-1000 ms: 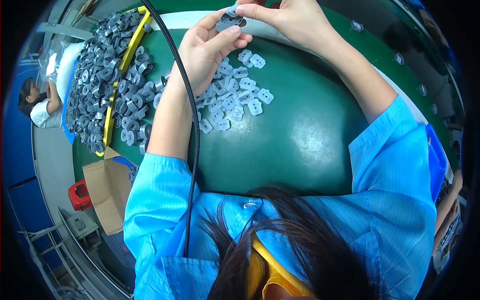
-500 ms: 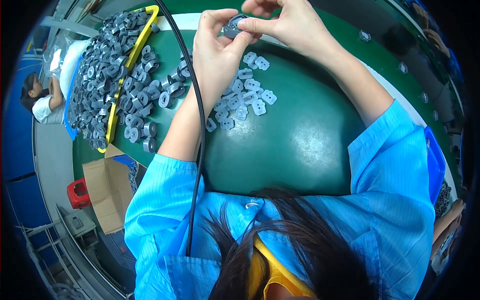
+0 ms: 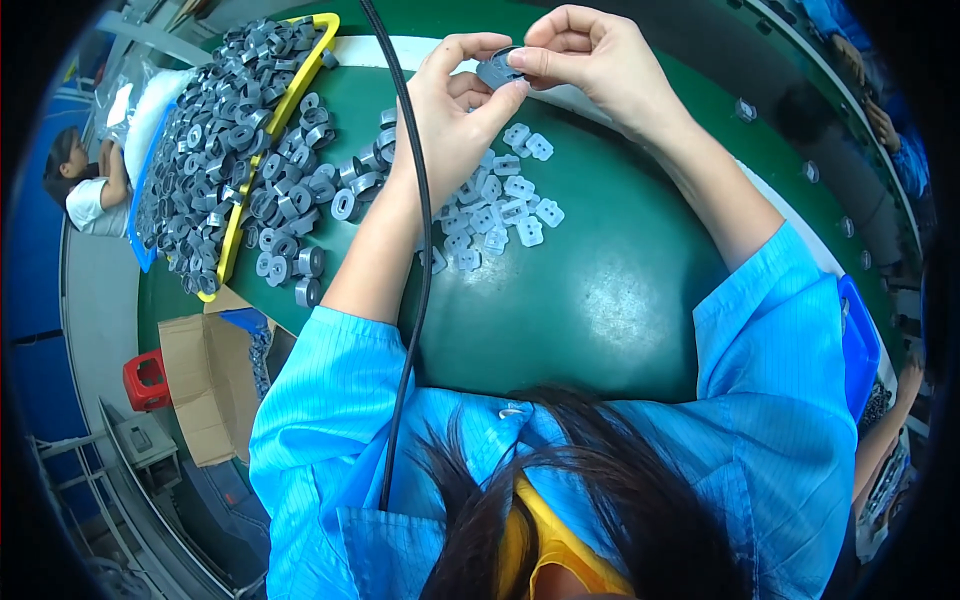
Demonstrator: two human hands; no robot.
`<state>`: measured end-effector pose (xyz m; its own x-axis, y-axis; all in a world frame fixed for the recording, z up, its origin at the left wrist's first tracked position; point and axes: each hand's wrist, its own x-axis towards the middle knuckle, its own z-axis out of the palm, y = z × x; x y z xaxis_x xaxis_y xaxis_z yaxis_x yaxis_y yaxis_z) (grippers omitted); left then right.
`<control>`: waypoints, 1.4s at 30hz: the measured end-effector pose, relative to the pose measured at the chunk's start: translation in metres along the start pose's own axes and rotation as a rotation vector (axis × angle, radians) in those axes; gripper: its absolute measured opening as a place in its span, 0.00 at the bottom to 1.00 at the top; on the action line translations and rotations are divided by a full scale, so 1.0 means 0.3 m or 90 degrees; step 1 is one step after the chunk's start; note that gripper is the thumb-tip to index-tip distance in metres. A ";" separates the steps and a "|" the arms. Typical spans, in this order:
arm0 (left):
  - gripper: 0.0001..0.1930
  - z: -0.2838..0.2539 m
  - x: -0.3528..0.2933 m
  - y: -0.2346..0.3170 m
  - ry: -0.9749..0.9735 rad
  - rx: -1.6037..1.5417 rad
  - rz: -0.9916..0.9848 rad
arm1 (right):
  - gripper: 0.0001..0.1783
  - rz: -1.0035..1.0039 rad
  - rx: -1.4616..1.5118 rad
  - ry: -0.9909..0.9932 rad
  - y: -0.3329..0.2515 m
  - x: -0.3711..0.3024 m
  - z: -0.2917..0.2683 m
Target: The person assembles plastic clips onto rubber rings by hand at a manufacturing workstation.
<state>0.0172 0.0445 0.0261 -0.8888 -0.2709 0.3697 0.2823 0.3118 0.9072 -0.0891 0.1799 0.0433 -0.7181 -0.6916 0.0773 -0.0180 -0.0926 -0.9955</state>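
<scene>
green tabletop [image 3: 560,340], glossy and dark, spread beneath both forearms. above its far edge the left hand [image 3: 447,130] was curved nearly closed, thumb and fingertips gripping a gray part [image 3: 494,70] by its edges. the right hand [image 3: 615,80] was half folded, its thumb tip laid on the part's upper face and its fingers curled loosely in; whether they pinched it too, i could not tell. the step in hand looked like fitting or pressing something at that face, though the fingers hid whether a second piece sat there. as i judged it, the next move called for a steady left grip and a straight push from the right thumb, so the part would not tip.

just below the hands lay a cluster of pale flat pieces [image 3: 512,212], each with small holes. past the left forearm, loose gray rings [image 3: 290,190] were scattered up to a tray's yellow rim [image 3: 240,215], with a heap of gray rings [image 3: 215,140] beyond it. farther out were an open cardboard box [image 3: 190,390] and a red stool [image 3: 147,382]; at the far left sat another person [image 3: 90,190].
</scene>
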 end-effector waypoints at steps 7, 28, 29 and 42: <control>0.18 -0.001 -0.002 0.023 0.049 0.053 0.059 | 0.08 0.009 0.020 -0.018 -0.017 -0.002 0.009; 0.15 -0.003 0.012 0.023 0.028 0.288 0.274 | 0.08 0.146 -0.071 -0.122 -0.063 0.010 -0.046; 0.15 -0.011 0.018 0.017 0.015 0.271 0.283 | 0.08 0.156 -0.057 -0.137 -0.062 0.011 -0.049; 0.17 -0.046 0.021 0.030 -0.002 0.226 0.283 | 0.06 -0.135 -0.238 -0.132 -0.092 -0.035 -0.013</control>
<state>0.0190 0.0330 0.0393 -0.7136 -0.0412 0.6994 0.4916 0.6819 0.5417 -0.0838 0.1926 0.0697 -0.5186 -0.8168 0.2526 -0.4257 -0.0095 -0.9048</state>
